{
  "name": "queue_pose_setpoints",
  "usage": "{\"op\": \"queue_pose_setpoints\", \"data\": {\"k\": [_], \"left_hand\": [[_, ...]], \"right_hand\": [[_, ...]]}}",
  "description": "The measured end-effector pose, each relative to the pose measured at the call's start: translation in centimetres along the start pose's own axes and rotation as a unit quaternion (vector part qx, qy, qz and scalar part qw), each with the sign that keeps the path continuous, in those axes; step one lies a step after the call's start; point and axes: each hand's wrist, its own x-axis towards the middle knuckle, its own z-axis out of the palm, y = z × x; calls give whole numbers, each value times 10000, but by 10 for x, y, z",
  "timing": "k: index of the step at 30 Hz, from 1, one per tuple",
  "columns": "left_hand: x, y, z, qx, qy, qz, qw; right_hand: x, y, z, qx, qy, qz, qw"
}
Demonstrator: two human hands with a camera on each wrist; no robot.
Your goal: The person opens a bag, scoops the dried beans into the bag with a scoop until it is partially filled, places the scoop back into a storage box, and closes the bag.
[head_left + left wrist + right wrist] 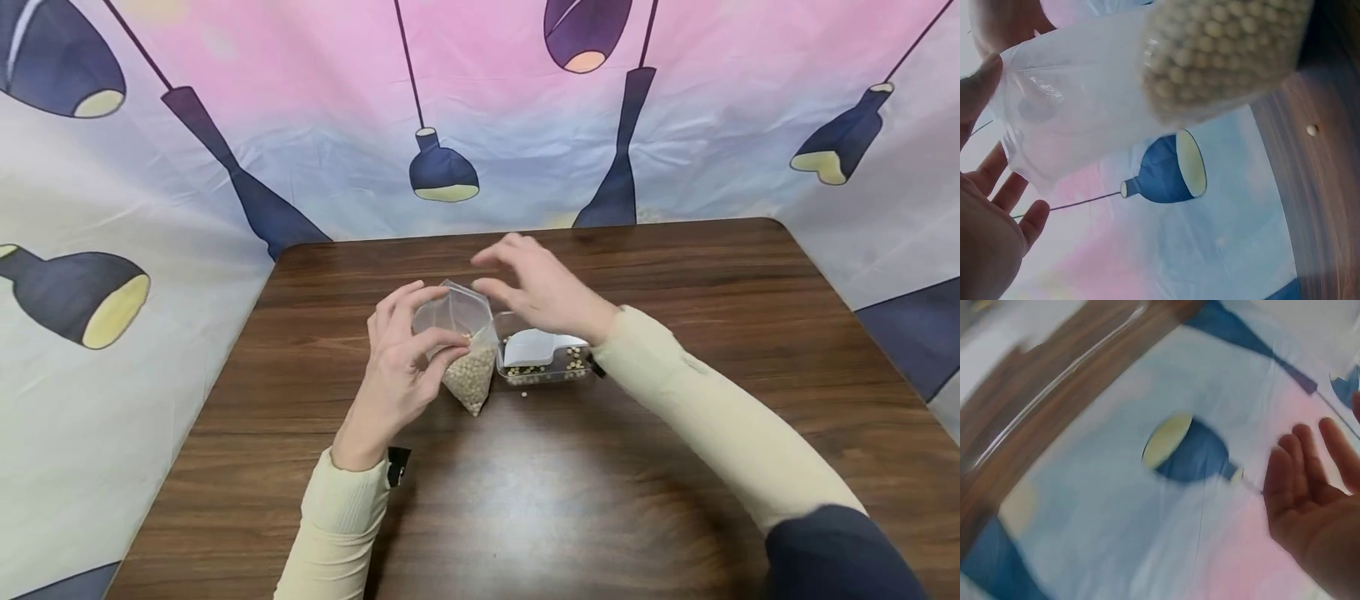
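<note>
A clear plastic bag (472,367), its lower part filled with small round pale beans (1229,50), hangs tilted above the table with its mouth upward. My left hand (397,358) grips the bag's upper edge between thumb and fingers. In the left wrist view the bag's top part is slack and see-through. Just right of the bag's mouth is my right hand (543,287), fingers loosely bent and holding nothing. Beneath that hand stands a clear plastic container (540,379) with some beans and a white scoop (531,347) in it.
A single loose bean (523,394) lies on the dark wooden table (570,483) in front of the container. Behind the table hangs a cloth (360,167) printed with lamps.
</note>
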Motion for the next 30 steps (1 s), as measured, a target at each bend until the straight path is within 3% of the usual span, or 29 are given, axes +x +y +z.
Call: {"op": "queue_pose_setpoints", "data": {"k": [3,6,12,14,18,21,25,30], "left_hand": [[-1,0,-3,2,-95,50,9999],[-5,-2,-8,-4,-159,47,9999],[-15,-9,-23,13,-96,109,9999],[-19,-12,-31,67,33,107,9999],[-25,-23,-49,118,260,-98,9995],[-29,-30,-59,30,245,-328,9992],[-32,-34,-62,-388,-41,-845,9957],[-31,-24,-64,-1075,-193,-1597,9811]], "right_hand": [[28,-9,10,326,-982,625,9927],[45,-13,20,692,-1513,927,9817],[55,-18,32,851,-1987,339,9758],[52,-18,32,855,-1926,332,9770],[39,-20,24,983,-1442,725,9820],[27,-29,17,950,-1151,838,9852],[9,-37,15,696,-821,516,9929],[-5,-28,23,850,-852,40,9927]]}}
